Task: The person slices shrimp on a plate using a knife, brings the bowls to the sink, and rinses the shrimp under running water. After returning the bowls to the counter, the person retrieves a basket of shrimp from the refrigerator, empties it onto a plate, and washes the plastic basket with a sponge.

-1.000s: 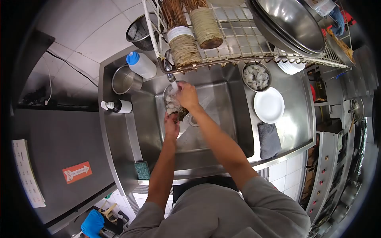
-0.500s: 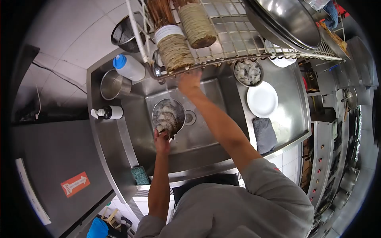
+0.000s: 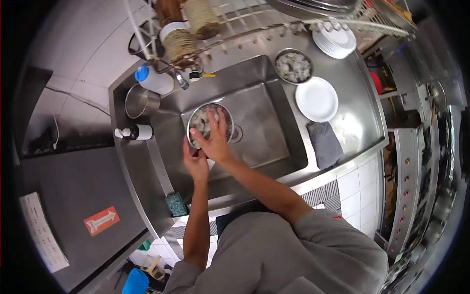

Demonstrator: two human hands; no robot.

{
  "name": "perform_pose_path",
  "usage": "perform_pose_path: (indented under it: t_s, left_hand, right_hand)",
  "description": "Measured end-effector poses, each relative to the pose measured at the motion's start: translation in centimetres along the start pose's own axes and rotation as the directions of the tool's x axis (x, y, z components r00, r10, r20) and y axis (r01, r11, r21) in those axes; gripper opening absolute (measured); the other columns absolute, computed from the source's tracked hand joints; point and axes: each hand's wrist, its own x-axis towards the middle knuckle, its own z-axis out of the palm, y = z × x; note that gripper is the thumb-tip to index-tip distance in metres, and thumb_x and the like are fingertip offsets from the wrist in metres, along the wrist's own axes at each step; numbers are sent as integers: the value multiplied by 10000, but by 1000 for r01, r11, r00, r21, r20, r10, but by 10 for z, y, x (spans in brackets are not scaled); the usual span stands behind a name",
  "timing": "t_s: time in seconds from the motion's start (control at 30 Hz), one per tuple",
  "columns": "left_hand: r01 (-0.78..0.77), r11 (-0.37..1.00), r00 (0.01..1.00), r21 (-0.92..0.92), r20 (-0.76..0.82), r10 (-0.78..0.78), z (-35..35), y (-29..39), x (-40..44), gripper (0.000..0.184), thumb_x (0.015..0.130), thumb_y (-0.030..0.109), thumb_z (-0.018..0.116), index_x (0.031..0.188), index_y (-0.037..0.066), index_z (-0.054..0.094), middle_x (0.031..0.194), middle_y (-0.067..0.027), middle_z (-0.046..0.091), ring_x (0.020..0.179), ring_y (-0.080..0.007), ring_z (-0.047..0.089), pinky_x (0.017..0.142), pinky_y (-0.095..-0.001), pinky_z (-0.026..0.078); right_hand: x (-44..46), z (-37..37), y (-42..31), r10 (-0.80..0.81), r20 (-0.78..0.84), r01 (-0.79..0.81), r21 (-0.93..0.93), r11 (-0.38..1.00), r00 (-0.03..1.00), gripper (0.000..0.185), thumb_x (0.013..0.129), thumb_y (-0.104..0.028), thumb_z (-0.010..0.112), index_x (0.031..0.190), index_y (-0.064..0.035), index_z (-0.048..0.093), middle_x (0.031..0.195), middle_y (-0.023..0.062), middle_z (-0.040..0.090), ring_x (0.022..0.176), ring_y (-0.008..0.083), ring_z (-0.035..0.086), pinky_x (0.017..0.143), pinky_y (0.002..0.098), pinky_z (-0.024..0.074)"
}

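Note:
A round metal bowl [image 3: 231,117] is in the left part of the steel sink [image 3: 274,164], filled with pale, wet, translucent pieces [image 3: 199,119] whose kind I cannot make out. My left hand [image 3: 197,166] grips the bowl's near-left side, its fingers partly hidden behind the rim. Over the bowl my right hand [image 3: 215,139] lies with its fingers spread, touching the pale pieces and covering some of them. The sink drain [image 3: 237,133] shows just right of the bowl. Behind the bowl stands the tap [image 3: 193,75], with a yellow lever.
A second metal bowl [image 3: 294,66] of pale pieces stands at the back right, near stacked plates [image 3: 338,41], a white plate [image 3: 317,99] and a grey cloth [image 3: 324,144]. Left are a pot [image 3: 142,101], pump bottle [image 3: 137,132] and sponge [image 3: 176,204]. A wire rack [image 3: 274,29] overhangs the back.
My right hand has come back from the tap area under the rack to the bowl's contents. Water that covered the bowl's contents no longer shows streaming; the view has tilted slightly.

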Motion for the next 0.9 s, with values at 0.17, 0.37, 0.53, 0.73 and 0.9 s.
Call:
perform_pose_path:
  t_s: [0.17,0.37,0.53,0.73,0.9]
  left_hand:
    - [-195,846,981,497,86,175,4,83,-20,689,768,-95,526,1426,101,465,623,-57,548,553,-63,480,566,-226,426]
    - [-408,716,908,566,173,381,11,132,-27,682,724,-85,545,1381,92,523,1080,-179,688,647,-229,652,605,-312,514]
    - [-532,570,821,626,217,528,12,150,-35,650,727,-112,506,1350,70,543,1323,-115,596,1192,-345,584,783,-391,569]
    - [-633,422,706,649,261,658,17,165,-45,662,737,-143,511,1363,70,535,1324,-157,588,1205,-315,584,846,-357,557]
    - [-633,419,708,651,266,654,18,165,-47,654,736,-127,501,1355,80,545,1325,-173,580,1209,-348,570,862,-388,559]
  right_hand:
    - [-4,-25,-37,82,-160,-41,242,969,984,792,848,-298,733,1475,-65,308,1501,250,244,1372,413,292,1119,466,282]
    - [10,-43,-69,23,-240,69,366,928,970,767,853,-178,693,1477,-19,275,1503,228,259,1402,362,257,1144,437,232]
    - [16,-53,-85,-59,-242,171,471,865,968,760,861,-123,630,1493,-6,223,1510,211,256,1412,341,244,1161,418,192]
    - [20,-59,-92,-114,-242,237,572,785,964,771,835,-84,615,1489,8,216,1505,241,252,1417,392,222,1159,465,193]
    - [19,-54,-89,-87,-195,196,658,728,977,767,840,-108,588,1489,19,200,1512,232,240,1424,382,209,1167,460,167]
